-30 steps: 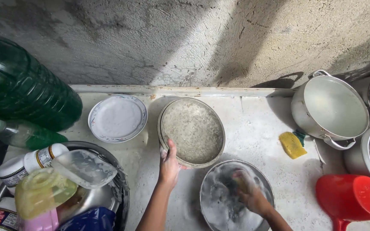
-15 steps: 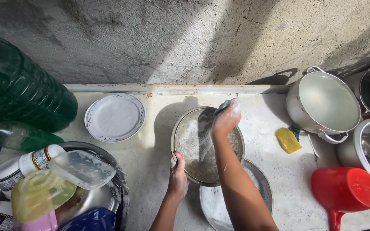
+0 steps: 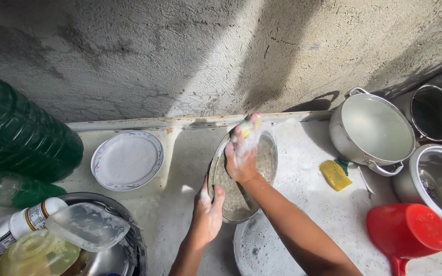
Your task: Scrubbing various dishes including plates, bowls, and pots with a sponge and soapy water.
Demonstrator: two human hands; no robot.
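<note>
1. Head view, things in hand. Metal, round and shallow: one soiled pan (image 3: 241,181), tilted on edge at mid-bench. The left hand (image 3: 206,212) has its fingers curled over the near rim, thumb on the inside. The right hand (image 3: 242,153) is closed round one soapy sponge (image 3: 245,126), pressed to the pan's far rim.
2. Head view, hazards (a judgement). Suds coat both hands and the bench (image 3: 180,204); the tilted pan could slip from the left hand and drop onto the foam-filled metal basin (image 3: 262,250) just below it. The white plate (image 3: 127,160), left of the pan, lies near enough to be knocked.
3. Head view, count.
   - Plates: one.
   - Sponges: two, the second a yellow one (image 3: 334,175) lying right of the pan.
   - Metal pots, right side: three, namely a large handled one (image 3: 372,130), a smaller one (image 3: 432,112) at far right, and one (image 3: 433,181) at the right edge.
   - Red plastic dipper (image 3: 407,232): one, near right.
   - Green bottles: two, a large one (image 3: 21,133) and a smaller one (image 3: 14,191), far left.
   - Metal bowl of containers (image 3: 98,255): one, near left.
</note>
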